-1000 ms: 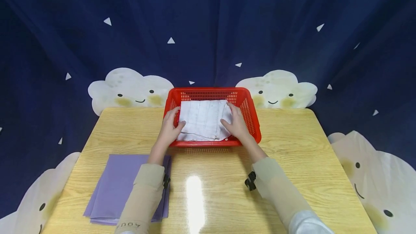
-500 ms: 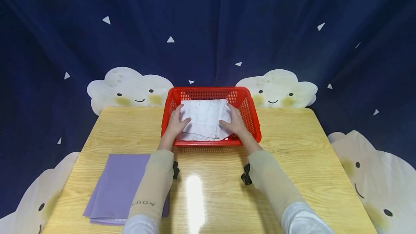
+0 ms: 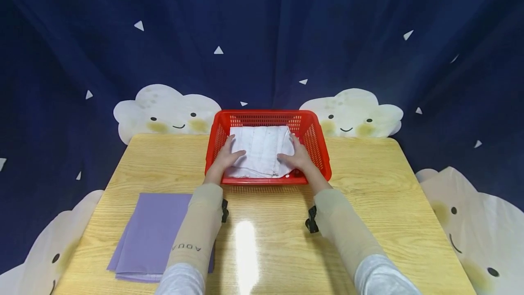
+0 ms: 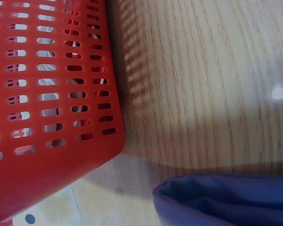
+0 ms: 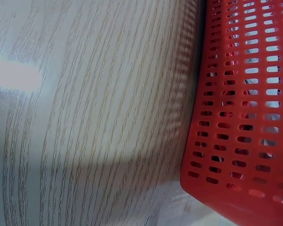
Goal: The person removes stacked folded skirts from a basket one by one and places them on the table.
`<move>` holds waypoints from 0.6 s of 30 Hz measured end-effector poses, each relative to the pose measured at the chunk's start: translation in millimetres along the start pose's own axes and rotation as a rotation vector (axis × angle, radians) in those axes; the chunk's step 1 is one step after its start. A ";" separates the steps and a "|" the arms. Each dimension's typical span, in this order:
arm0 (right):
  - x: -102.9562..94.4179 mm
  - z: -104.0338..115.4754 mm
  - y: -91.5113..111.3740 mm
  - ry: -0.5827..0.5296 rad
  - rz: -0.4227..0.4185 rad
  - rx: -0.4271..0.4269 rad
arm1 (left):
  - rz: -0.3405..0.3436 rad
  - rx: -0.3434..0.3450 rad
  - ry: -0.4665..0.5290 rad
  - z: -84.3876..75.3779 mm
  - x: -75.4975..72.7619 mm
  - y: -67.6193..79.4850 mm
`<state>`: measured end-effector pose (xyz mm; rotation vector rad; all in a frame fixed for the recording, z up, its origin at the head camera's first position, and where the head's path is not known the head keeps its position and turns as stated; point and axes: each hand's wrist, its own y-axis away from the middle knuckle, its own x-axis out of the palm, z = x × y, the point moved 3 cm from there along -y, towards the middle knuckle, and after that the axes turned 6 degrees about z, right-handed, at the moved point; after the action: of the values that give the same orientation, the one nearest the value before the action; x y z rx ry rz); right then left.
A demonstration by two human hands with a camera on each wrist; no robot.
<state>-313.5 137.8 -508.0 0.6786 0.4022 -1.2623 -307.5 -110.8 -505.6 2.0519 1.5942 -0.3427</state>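
A folded white cloth point(image 3: 259, 149) lies in a red plastic basket point(image 3: 262, 181) at the back of the table. My left hand point(image 3: 226, 156) reaches over the near rim to the cloth's left side, its thumb spread onto the top and its fingers along the edge. Opposite it, my right hand point(image 3: 299, 156) rests at the cloth's right side, thumb likewise over the top, fingers reaching toward the far right corner. Neither hand appears in its wrist view; there the basket's slotted wall point(image 4: 52, 89) hides the inside, with white showing through the holes.
A folded purple cloth point(image 3: 153, 236) lies on the wooden table point(image 3: 368, 204) at the front left, partly under my left forearm. Behind the table hangs a dark blue curtain point(image 3: 254, 35) with white triangles and smiling clouds.
My left hand has moved inward and right, from the basket's left rim onto the cloth's left side. The right hand has barely shifted, and the white cloth keeps its place.
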 end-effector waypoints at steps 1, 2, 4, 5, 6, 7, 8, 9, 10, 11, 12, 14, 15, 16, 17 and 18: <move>0.4 -0.1 0.3 -0.008 0.008 -0.005 | 0.004 -0.005 0.007 0.2 0.5 0.0; 0.9 -0.1 0.7 -0.020 0.022 -0.012 | 0.007 -0.009 0.011 0.2 0.8 0.2; 1.9 0.4 1.5 -0.045 0.054 -0.023 | 0.013 -0.022 0.024 0.1 1.4 0.4; 2.7 0.3 1.6 -0.059 0.073 -0.020 | 0.016 -0.027 0.032 -0.1 1.7 0.3; 3.4 0.4 1.8 -0.075 0.093 -0.020 | 0.022 -0.032 0.039 -0.4 2.1 0.3; 4.2 0.4 1.9 -0.083 0.117 -0.017 | 0.027 -0.037 0.044 -0.7 2.5 0.2; 4.9 0.7 2.2 -0.089 0.140 -0.011 | 0.034 -0.035 0.048 -1.1 2.7 0.3; 5.4 1.0 2.3 -0.089 0.157 -0.010 | 0.041 -0.036 0.050 -1.5 3.1 0.4; 5.8 0.9 2.2 -0.092 0.171 -0.005 | 0.047 -0.030 0.052 -1.9 3.3 0.4; 6.1 1.0 2.0 -0.097 0.183 -0.005 | 0.052 -0.026 0.054 -2.2 3.4 0.3; 6.0 1.7 2.1 -0.100 0.193 -0.009 | 0.056 -0.025 0.055 -2.4 3.5 0.1; 6.0 2.2 1.8 -0.110 0.207 -0.010 | 0.057 -0.021 0.062 -2.9 3.1 0.4; 5.9 2.5 1.6 -0.116 0.212 -0.014 | 0.057 -0.024 0.063 -3.1 2.7 0.7; 5.9 2.6 1.4 -0.121 0.219 -0.014 | 0.055 -0.028 0.065 -3.2 2.5 0.8; 5.9 2.8 1.4 -0.121 0.224 -0.012 | 0.054 -0.034 0.066 -3.3 2.2 1.0; 6.0 2.8 1.4 -0.121 0.231 -0.011 | 0.053 -0.039 0.067 -3.4 2.1 1.3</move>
<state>-310.7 131.8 -509.3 0.6168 0.2236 -1.0743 -306.1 -107.4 -503.5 2.0915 1.5695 -0.2242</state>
